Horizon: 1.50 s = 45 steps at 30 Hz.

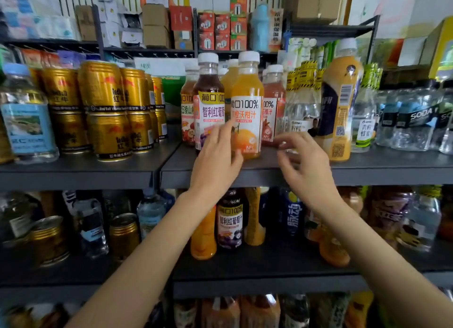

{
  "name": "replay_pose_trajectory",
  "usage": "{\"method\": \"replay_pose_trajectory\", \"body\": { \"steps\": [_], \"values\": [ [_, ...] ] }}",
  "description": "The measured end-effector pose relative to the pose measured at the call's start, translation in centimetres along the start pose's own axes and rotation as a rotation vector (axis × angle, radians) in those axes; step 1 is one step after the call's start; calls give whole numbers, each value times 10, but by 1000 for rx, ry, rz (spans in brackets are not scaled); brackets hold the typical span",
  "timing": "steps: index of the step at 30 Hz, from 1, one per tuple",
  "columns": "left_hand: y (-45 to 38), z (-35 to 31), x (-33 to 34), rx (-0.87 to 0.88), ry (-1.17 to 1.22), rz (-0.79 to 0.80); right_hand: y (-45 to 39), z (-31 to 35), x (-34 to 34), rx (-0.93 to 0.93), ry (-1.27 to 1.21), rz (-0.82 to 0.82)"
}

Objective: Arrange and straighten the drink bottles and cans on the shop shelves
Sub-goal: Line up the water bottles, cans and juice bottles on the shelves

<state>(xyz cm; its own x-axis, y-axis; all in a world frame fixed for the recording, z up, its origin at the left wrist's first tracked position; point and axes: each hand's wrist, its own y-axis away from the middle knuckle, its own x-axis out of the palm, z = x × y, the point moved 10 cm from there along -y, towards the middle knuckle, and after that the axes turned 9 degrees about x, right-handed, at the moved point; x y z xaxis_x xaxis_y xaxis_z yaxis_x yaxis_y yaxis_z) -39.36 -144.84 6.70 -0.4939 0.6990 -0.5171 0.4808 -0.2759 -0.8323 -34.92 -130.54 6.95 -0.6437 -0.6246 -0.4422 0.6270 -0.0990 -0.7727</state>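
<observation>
On the middle shelf [367, 171] an orange juice bottle [247, 102] with a white cap stands upright at the front, beside a dark red grape juice bottle [209, 99]. My left hand [217, 156] is raised in front of both, fingers spread and relaxed, fingertips at the orange bottle's label; whether they touch it is unclear. Just right of the orange bottle hovers my right hand [304, 161], blurred, fingers loosely bent and holding nothing. A tall orange bottle [342, 99] stands further right, turned with its back label outward.
Stacked gold cans [107, 107] fill the shelf's left part, with a blue-labelled water bottle [27, 117] at far left. Clear soda bottles [416, 117] stand at right. The lower shelf [245, 271] holds mixed juice bottles, cans and water. Boxes sit on the top shelf.
</observation>
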Motion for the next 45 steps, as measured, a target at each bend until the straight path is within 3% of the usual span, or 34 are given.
{"method": "replay_pose_trajectory", "body": {
  "steps": [2,4,8,11,15,21,26,29,31,35,37,41,45],
  "values": [
    [46,-4,-23,125,60,-168,49,13,2,-136,-87,6],
    [99,9,-26,158,43,-215,82,2,31,-113,-112,106],
    [161,79,15,-182,58,-44,106,-38,121,118,-67,302],
    [175,127,57,-444,196,140,103,-39,155,160,-49,254],
    [170,144,85,-551,353,240,97,-53,159,311,-95,70],
    [170,152,101,-572,268,276,91,-86,188,507,46,175],
    [171,147,99,-553,274,281,93,-92,192,565,1,35],
    [172,140,82,-490,66,326,100,-88,183,569,-113,-29],
    [167,117,52,-324,-37,227,108,-82,170,517,-160,-29],
    [153,41,-12,167,33,18,132,-52,130,265,-162,60],
    [138,16,-44,284,66,-91,136,-29,102,139,-154,84],
    [95,-2,-93,260,139,-299,102,37,28,-44,-191,18],
    [59,7,-109,128,223,-334,42,82,-14,-121,-278,-30]
  ]
}}
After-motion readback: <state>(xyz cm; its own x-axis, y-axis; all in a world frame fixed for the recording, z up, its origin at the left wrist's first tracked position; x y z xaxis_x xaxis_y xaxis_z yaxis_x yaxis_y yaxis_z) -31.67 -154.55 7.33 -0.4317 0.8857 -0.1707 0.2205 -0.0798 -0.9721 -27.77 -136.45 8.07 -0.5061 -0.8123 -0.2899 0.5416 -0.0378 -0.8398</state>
